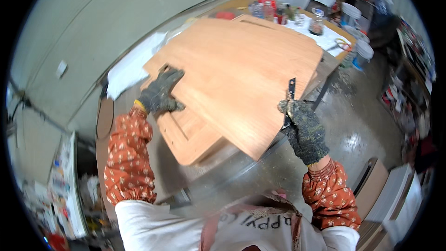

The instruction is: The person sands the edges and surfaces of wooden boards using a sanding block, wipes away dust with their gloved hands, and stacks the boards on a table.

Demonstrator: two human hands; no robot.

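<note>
A broad light-brown wooden panel [232, 69] lies tilted across the table. It rests over a second wooden panel [195, 144], which has rounded corners and a framed recess, and covers most of it. At the upper panel's left edge, my left hand [162, 93], in a dark worn glove, has its fingers spread and the thumb apart. My right hand [304, 130], gloved the same way, is closed around a narrow black flat tool [291, 88] beside the panel's right edge. A hole shows near the tool's upper end; the glove hides its middle.
White sheets [134, 72] lie at the table's left. Glass jars [317, 23] and orange-handled scissors [343, 44] stand or lie at the far right. Buckets [363, 51] are beyond the table. Stacked boards [390, 190] lean at the lower right. A shelf [74, 186] holds clutter at left.
</note>
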